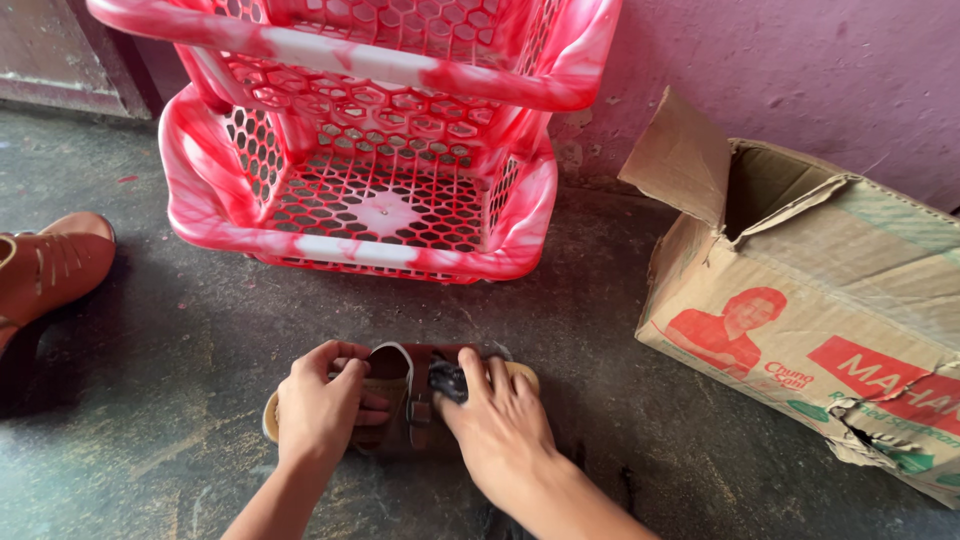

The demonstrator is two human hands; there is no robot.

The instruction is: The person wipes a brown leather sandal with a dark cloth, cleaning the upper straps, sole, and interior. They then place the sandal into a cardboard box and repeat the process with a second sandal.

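The brown leather sandal with a tan cork-like sole and a buckled strap (415, 400) lies flat on the dark, dusty concrete floor (200, 350), near the lower middle of the scene, with its length running left to right. The left hand (320, 405) is curled over the sandal's left part, fingers bent onto the strap and footbed, pinning it down. The right hand (495, 420) presses a small dark wad, seemingly a cloth (450, 378), against the strap beside the buckle, fingers closed on it.

To do this well, I would judge that the left hand should keep the sandal from sliding while the right works the wad in short strokes along the strap, easing around the buckle rather than snagging on it.

Just beyond the sandal, farther off, stands a red-and-white marbled plastic rack of 2 perforated basket tiers (370, 190); its lower tier holds nothing visible. To the right, against the pink wall (800, 60), an open, torn cardboard box with red and green printing (830, 330) sits tilted. At the far left edge is a tan strapped shoe (50, 265), well apart from the hands.
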